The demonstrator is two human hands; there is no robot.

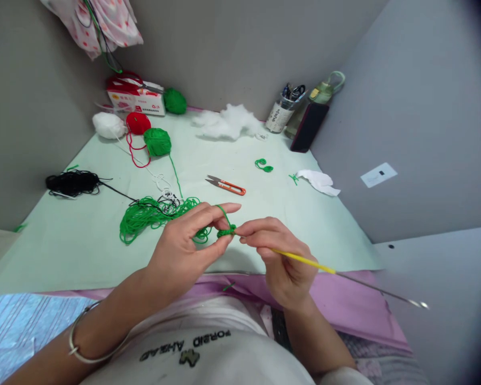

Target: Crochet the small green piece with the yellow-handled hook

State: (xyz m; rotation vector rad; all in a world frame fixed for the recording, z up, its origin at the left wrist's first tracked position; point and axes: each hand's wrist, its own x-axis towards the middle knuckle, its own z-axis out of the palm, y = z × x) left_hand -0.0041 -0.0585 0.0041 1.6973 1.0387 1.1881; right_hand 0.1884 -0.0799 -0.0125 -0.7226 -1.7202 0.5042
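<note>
My left hand (190, 240) pinches a small green crochet piece (225, 231) between thumb and fingers. A strand of green yarn runs up from the piece over my raised index finger. My right hand (284, 256) grips a crochet hook (304, 259) with a yellow handle. Its near tip meets the right edge of the crochet piece, and its metal far end sticks out to the lower right. Just behind my left hand lies a loose heap of green yarn (140, 218), partly covered by that hand.
Orange thread snips (226, 185) lie mid-table. Balls of green (157, 141), red (138, 123) and white yarn (109, 125) sit at the back left, black yarn (74, 183) nearer. White stuffing (228, 122), a pen cup (279, 113), a phone (309, 128) and a bottle (323, 92) line the back.
</note>
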